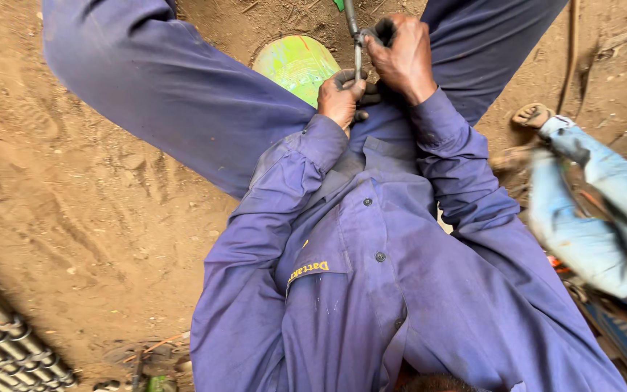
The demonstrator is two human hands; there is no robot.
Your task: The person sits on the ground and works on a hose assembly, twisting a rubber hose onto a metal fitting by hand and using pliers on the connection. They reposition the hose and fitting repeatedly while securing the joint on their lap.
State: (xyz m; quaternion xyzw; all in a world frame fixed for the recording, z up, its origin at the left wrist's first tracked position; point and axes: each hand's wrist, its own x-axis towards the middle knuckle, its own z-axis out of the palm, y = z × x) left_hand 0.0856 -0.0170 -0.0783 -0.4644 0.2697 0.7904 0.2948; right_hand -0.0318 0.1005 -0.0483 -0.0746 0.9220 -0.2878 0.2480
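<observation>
Thin grey metal rod (pixel 355 40), greasy.

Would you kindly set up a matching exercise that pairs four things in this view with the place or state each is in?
Things:
1. left hand
2. right hand
3. green round object
4. metal mesh

Places or states:
A. lower left corner of the view, on the sandy ground
B. gripping the thin metal rod at the higher spot
C. on the ground between the legs, beyond the hands
D. closed on the rod lower down, nearer the body

Pairs: 1-D, 2-B, 3-C, 4-A
</observation>
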